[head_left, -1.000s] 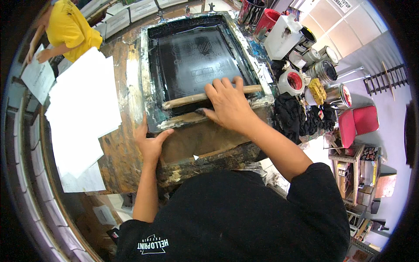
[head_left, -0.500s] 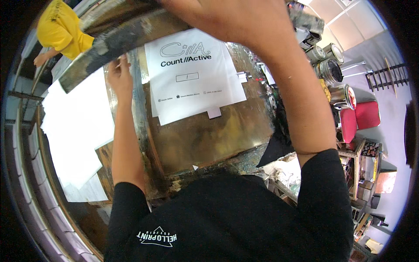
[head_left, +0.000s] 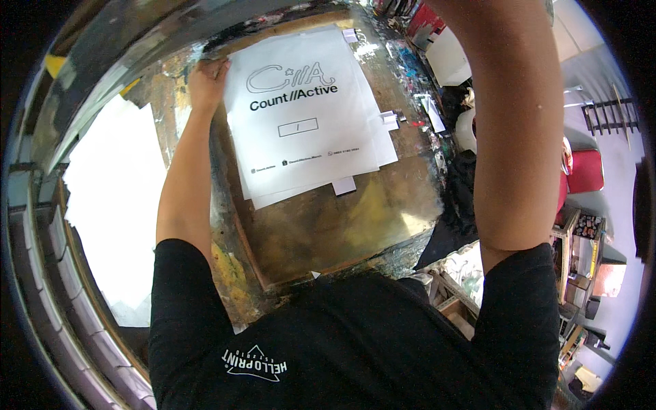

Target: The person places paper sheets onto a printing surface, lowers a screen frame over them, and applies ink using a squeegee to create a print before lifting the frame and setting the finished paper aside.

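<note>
Item: one printed sheet [head_left: 304,113], white with black lettering, a looped outline drawing and a small box. It lies flat on the upper part of a stained brown board [head_left: 342,232], turned slightly askew. A second white sheet [head_left: 388,147] shows beneath it, past the right and lower edges.

Item: left hand [head_left: 208,78], at the upper left edge of the printed sheet. Fingers bent, tips by the paper; whether they pinch it I cannot tell from here.

Item: right forearm [head_left: 519,137], bare, raised on the far side of the body and running up past the top of my view. The right hand itself is hidden from me, so I cannot tell whether it is open or closed.

Item: pale tabs, one beside the right edge of the sheets [head_left: 390,121], another at the lower edge [head_left: 345,185].

Item: heap of white paper [head_left: 113,219], loosely stacked, left of the board and well apart from the printed sheet.

Item: small white triangle [head_left: 316,275], near the board's front edge.

Item: black shirt [head_left: 355,342], worn by the person, pale print on it.

Item: red chair [head_left: 585,171], far right, partly behind the arm.

Item: black rack [head_left: 610,117], against the wall.
</note>
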Available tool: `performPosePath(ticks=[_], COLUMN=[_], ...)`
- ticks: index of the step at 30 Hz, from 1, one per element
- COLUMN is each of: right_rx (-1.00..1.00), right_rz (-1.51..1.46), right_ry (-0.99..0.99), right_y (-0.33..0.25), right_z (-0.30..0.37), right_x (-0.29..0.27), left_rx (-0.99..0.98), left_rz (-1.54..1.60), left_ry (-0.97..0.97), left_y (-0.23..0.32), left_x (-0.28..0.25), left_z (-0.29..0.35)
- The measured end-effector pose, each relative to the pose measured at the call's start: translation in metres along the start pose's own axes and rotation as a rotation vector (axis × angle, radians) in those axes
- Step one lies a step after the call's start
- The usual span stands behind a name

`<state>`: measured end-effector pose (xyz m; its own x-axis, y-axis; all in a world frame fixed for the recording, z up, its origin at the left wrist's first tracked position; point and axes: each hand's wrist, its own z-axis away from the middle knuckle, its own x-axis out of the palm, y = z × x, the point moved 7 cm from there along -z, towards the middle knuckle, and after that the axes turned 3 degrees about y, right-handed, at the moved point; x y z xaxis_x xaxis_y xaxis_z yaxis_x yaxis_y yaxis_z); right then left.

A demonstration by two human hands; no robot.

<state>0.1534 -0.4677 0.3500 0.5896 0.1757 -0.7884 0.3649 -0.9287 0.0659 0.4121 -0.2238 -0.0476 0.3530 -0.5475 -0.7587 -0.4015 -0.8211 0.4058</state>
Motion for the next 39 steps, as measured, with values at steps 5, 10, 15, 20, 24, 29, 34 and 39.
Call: performPosePath(ticks=[5, 10, 15, 20, 24, 29, 34, 39], right_rx=[0.009, 0.072, 0.034, 0.071, -0.062, -0.04, -0.036, -0.024], right_rz=[-0.037, -0.241, -0.005, -0.118, -0.006, -0.023, 0.026, 0.034], right_ry=[0.015, -0.182, 0.032, -0.039, 0.169, 0.121, 0.09, 0.14], right_y=[-0.008, 0.001, -0.007, 0.002, 0.007, 0.008, 0.003, 0.007], right_z=[-0.004, 0.0, 0.02, 0.028, 0.029, 0.027, 0.03, 0.037], right_x=[-0.001, 0.003, 0.002, 0.024, 0.016, 0.018, 0.018, 0.02], left_rx=[0.146, 0.046, -0.443, -0.655, -0.749, -1.04, -0.804, -0.668], left_rz=[-0.188, 0.141, 0.023, 0.103, -0.204, -0.325, -0.526, -0.264], left_ry=[-0.084, 0.206, 0.31, 0.677, 0.769, 0.753, 0.789, 0.556], left_y=[0.024, 0.055, 0.017, -0.048, -0.121, -0.221, -0.154, -0.028], left_x=[0.0, -0.083, -0.212, -0.329, -0.415, -0.472, -0.454, -0.385], left_z=[-0.006, 0.04, 0.179, 0.299, 0.347, 0.373, 0.368, 0.405])
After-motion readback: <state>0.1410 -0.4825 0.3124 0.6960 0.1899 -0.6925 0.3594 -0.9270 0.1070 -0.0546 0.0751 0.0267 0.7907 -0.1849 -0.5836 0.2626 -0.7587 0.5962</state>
